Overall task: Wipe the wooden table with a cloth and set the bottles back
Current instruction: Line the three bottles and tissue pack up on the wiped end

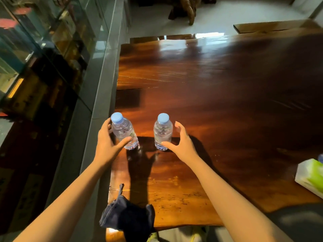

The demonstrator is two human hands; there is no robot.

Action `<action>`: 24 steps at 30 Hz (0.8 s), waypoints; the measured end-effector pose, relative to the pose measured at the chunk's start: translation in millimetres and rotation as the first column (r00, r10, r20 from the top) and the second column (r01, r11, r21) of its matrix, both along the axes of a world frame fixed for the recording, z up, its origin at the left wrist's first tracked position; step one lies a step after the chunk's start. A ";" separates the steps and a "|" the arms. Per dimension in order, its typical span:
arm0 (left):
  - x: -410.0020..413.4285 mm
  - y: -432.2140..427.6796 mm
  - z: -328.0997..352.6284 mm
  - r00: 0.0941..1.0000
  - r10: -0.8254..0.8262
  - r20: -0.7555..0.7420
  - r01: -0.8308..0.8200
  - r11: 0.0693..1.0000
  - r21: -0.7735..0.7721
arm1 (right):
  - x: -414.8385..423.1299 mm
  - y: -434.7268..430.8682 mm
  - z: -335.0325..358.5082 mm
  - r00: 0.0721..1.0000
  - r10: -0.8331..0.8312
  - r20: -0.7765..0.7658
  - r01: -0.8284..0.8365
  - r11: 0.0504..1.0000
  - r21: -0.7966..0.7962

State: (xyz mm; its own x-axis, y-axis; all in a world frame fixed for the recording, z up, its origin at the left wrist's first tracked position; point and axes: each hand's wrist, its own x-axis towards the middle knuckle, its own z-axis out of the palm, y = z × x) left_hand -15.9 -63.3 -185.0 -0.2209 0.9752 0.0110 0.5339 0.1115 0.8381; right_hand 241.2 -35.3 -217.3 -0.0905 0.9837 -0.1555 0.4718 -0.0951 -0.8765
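Observation:
Two clear water bottles with light blue caps stand upright on the glossy wooden table (218, 95), near its left edge. My left hand (106, 142) wraps the left bottle (123, 131), thumb across its front and fingers behind it. My right hand (181, 142) curves around the right bottle (162, 132); the thumb tip touches its lower part, while the spread fingers stay slightly off its right side. A crumpled dark blue cloth (127, 217) lies at the table's near edge, between my forearms, partly hanging over.
A white and green tissue pack (311, 175) sits at the table's right edge. A glass cabinet with a grey metal frame (103, 81) runs along the table's left side. Wooden furniture stands on the pale floor beyond the far edge.

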 end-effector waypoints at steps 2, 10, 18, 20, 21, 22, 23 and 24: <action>21.0 -27.2 -0.7 0.974 0.217 -0.067 -0.213 0.975 0.059 | 26.1 -5.8 -1.4 0.998 -0.045 0.049 0.045 0.999 0.003; 196.2 -71.0 -0.4 0.985 -0.090 -0.148 0.099 0.994 0.055 | 207.3 -47.8 7.2 0.911 -0.371 0.181 0.373 0.928 0.027; 408.5 -27.1 6.5 0.746 -0.613 -0.260 0.641 0.767 0.033 | 386.5 -112.4 22.2 0.675 -0.706 0.217 0.683 0.708 0.181; 455.7 -22.6 0.0 0.630 -0.711 -0.312 0.748 0.663 0.000 | 422.3 -122.5 24.2 0.612 -0.768 0.188 0.741 0.640 0.203; 478.0 -21.6 -4.4 0.566 -0.754 -0.335 0.796 0.605 -0.016 | 438.6 -126.3 24.2 0.588 -0.791 0.170 0.762 0.612 0.210; 499.1 -20.9 -9.2 0.501 -0.790 -0.353 0.836 0.548 -0.039 | 453.5 -128.8 23.6 0.568 -0.808 0.158 0.778 0.590 0.217; 518.3 -20.4 -14.4 0.438 -0.820 -0.369 0.866 0.495 -0.072 | 466.4 -129.7 22.6 0.551 -0.820 0.157 0.788 0.573 0.227; 535.8 -19.5 -20.2 0.374 -0.842 -0.390 0.887 0.447 -0.113 | 477.6 -129.1 21.1 0.538 -0.827 0.162 0.794 0.562 0.233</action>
State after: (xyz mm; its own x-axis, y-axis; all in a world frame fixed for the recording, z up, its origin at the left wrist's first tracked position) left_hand 519.9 -82.8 -205.1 0.7858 0.6183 -0.0139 0.5242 -0.6539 0.5456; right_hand 718.8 -164.4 -196.2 0.7760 0.6273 0.0657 0.4273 -0.4462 -0.7863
